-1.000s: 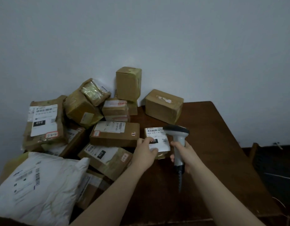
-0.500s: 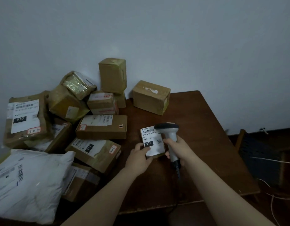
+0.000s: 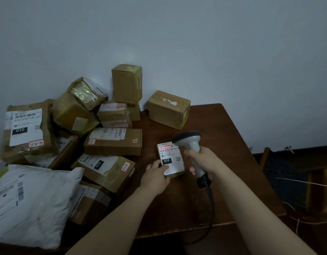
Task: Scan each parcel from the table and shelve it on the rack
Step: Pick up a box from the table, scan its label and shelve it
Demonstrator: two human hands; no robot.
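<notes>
A small parcel (image 3: 171,159) with a white "010" label lies on the brown wooden table (image 3: 223,137). My left hand (image 3: 155,176) holds its near left corner, thumb on the label. My right hand (image 3: 205,161) grips the handle of a grey barcode scanner (image 3: 191,142), whose head hangs just above the parcel's far edge. A red scan line glows across the barcode at the top of the label. The scanner's black cable (image 3: 211,205) runs down over the table's front edge.
Several cardboard parcels are piled at the left and back, among them a flat box (image 3: 114,142), a tall upright box (image 3: 126,83) and a box by the wall (image 3: 168,109). A white poly mailer (image 3: 30,201) lies front left. A dark chair (image 3: 285,179) stands right of the table.
The red scan line now shows on the label; it was absent before. The parcel and both hands came nearer to me across the table, with the scanner head now close over the barcode.
</notes>
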